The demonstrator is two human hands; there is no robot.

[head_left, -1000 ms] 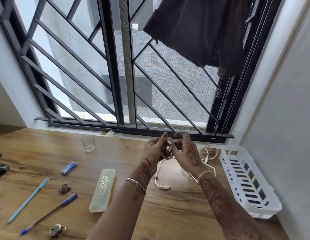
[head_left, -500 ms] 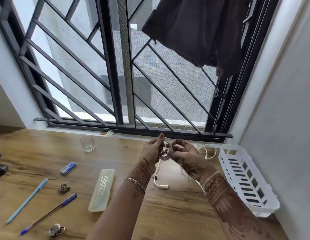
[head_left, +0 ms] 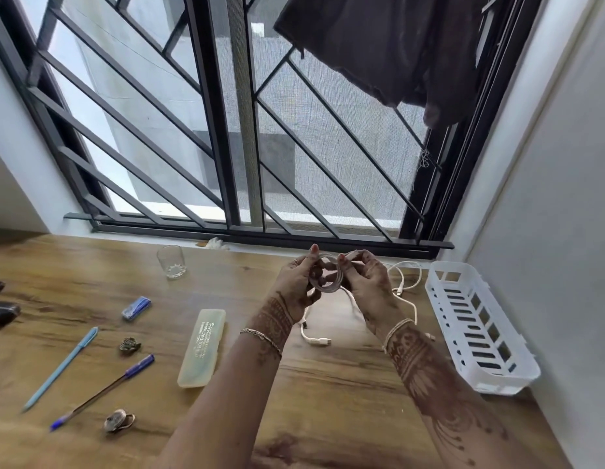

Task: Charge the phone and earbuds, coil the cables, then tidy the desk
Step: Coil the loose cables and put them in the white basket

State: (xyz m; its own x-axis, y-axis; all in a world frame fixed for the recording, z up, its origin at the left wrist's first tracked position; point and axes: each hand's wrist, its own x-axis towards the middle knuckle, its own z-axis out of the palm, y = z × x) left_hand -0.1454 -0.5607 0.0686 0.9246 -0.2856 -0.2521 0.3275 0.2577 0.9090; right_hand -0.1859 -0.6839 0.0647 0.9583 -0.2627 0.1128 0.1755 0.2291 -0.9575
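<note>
Both hands are raised above the wooden desk (head_left: 328, 401) near the window. My left hand (head_left: 296, 282) and my right hand (head_left: 365, 282) grip a small round coil of white cable (head_left: 328, 286) between them. A loose tail of that white cable hangs down to the desk, ending in a plug (head_left: 319, 340). A second white cable (head_left: 407, 282) lies loose on the desk behind my right hand, beside the white plastic basket (head_left: 477, 319). No phone or earbuds can be made out.
On the left of the desk lie a light blue pen (head_left: 62, 367), a dark blue pen (head_left: 105, 390), a pale yellow case (head_left: 203, 346), a blue eraser (head_left: 136, 308), two small metal trinkets (head_left: 129, 345) and a glass (head_left: 172, 262). A dark object (head_left: 1, 313) sits at the far left edge.
The hands have kept winding; the coil sits a little higher and tighter, and the free tail on the desk has grown shorter.
</note>
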